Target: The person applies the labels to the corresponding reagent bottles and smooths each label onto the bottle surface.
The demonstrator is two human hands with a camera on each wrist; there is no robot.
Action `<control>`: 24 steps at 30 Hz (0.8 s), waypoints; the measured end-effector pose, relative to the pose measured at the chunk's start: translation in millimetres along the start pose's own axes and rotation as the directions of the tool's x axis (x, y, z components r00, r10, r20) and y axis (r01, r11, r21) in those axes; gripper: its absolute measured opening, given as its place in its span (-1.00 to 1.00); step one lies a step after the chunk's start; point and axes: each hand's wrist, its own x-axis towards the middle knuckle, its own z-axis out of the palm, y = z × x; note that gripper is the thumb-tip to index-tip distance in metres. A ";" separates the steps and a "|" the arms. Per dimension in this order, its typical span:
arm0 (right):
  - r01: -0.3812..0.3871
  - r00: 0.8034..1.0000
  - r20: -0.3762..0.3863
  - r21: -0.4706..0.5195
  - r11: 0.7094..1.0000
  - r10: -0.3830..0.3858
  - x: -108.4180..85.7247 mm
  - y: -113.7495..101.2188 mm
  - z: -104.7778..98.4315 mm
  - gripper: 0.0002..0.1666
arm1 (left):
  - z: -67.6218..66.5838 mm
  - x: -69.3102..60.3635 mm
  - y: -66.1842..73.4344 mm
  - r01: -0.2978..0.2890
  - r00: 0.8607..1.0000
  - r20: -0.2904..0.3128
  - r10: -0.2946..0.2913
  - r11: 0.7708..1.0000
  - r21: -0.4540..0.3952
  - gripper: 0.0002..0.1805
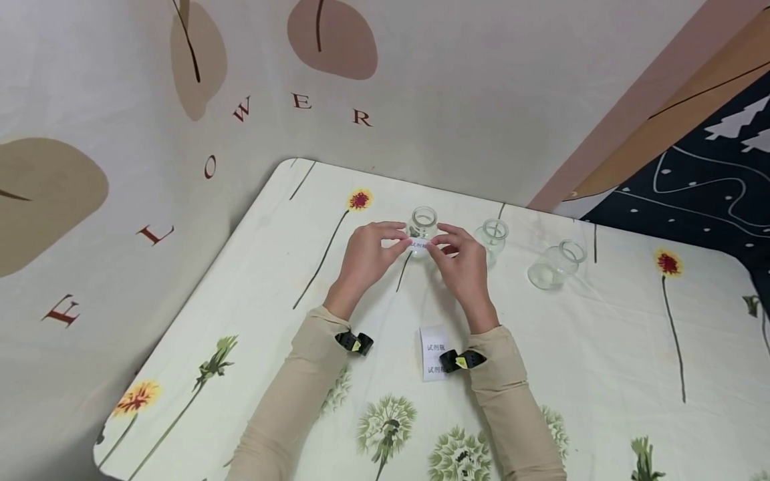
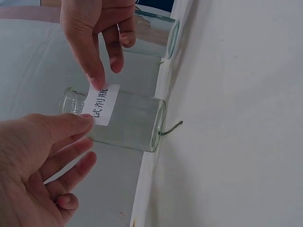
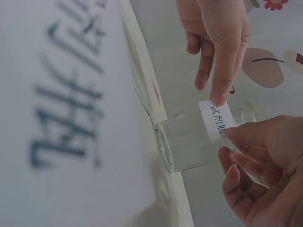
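Note:
A small white label [image 1: 418, 244] with dark printed characters lies across the front of a clear glass bottle [image 1: 424, 217], which stands upright on the table. At one end of the label, my left hand [image 1: 368, 259] pinches it with thumb and forefinger. My right hand [image 1: 464, 266] pinches the opposite end. In the left wrist view the label [image 2: 103, 105] spans the bottle's side [image 2: 135, 118] near its neck, both thumb tips on its edges. Whether it touches the glass I cannot tell. The right wrist view shows the label [image 3: 217, 122] flat between the thumbs.
To the right stand a second glass bottle [image 1: 493, 239] and a third [image 1: 550, 268], which looks tilted. A white label sheet [image 1: 430, 354] lies on the flowered tablecloth [image 1: 601, 347], partly under the right wrist's camera. A printed cloth wall [image 1: 421, 133] rises behind the table.

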 end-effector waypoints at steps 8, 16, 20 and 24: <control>0.010 1.000 -0.006 -0.001 1.000 -0.010 0.8 0.5 0.7 -0.85 | 0.8 0.1 0.0 -0.012 1.000 -0.014 0.012 1.000 0.020 -0.80; 0.006 1.000 -0.011 0.003 1.000 -0.005 0.8 1.2 0.7 -0.86 | 2.9 1.1 -0.6 -0.017 1.000 -0.022 0.018 0.999 0.035 -0.81; 0.002 1.000 -0.012 0.003 1.000 -0.002 0.9 1.4 1.2 -0.85 | 3.6 1.4 -1.0 -0.021 0.999 -0.025 0.022 0.999 0.046 -0.80; 0.008 1.000 -0.014 0.007 1.000 -0.008 1.4 1.8 1.5 -0.85 | 4.5 1.9 -1.9 -0.027 0.999 -0.034 0.028 0.998 0.048 -0.80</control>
